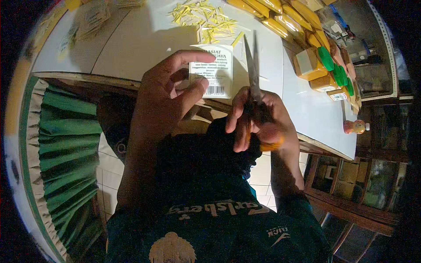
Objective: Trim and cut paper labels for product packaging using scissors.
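Note:
My left hand (161, 80) holds a white printed paper label (215, 70) above the near edge of the white table (138, 42). Its thumb lies across the front of the label and other fingers pass behind it. The label bears writing and a barcode. In my right hand (278, 105) is a pair of scissors (252, 72) with orange handles, its blades slightly apart and pointing away from me. The blades are to the right of the label, apart from it. Beyond the label lies a heap of yellow-edged paper offcuts (207, 21).
Yellow-orange filled pouches (289, 23) lie at the back right. Near them are jars with green lids (309, 64) and a small bottle (355, 127) at the table's right end. A green curtain (69, 131) hangs at the left; a glass-fronted wooden cabinet (350, 192) stands at the right.

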Tool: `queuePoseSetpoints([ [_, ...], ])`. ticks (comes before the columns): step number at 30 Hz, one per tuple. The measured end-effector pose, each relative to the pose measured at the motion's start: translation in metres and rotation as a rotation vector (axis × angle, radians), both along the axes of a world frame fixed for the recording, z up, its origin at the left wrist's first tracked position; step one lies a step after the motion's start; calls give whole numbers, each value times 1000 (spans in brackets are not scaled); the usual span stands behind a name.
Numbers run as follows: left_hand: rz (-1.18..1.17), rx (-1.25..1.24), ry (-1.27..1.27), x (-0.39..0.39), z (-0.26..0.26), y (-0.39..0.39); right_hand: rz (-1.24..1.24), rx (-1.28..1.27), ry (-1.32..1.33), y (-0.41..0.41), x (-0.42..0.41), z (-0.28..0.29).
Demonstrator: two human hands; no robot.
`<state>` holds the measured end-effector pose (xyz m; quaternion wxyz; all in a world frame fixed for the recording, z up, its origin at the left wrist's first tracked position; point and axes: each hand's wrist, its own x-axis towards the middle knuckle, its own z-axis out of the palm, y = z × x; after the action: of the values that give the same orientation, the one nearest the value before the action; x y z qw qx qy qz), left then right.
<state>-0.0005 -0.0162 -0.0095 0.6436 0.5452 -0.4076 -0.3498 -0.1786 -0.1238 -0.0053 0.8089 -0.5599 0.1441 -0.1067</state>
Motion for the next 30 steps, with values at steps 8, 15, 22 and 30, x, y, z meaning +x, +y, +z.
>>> queuePoseSetpoints([
  [8,-31,4,57,1,9,6,4,-60,42,24,-16,4],
  [15,-18,-52,-13,-7,23,13,-9,-280,123,33,-25,6],
  [22,-5,-22,-40,-10,18,13,0,-254,180,33,-26,10],
  [30,-32,-32,6,-12,16,14,22,-353,122,32,-22,9],
])
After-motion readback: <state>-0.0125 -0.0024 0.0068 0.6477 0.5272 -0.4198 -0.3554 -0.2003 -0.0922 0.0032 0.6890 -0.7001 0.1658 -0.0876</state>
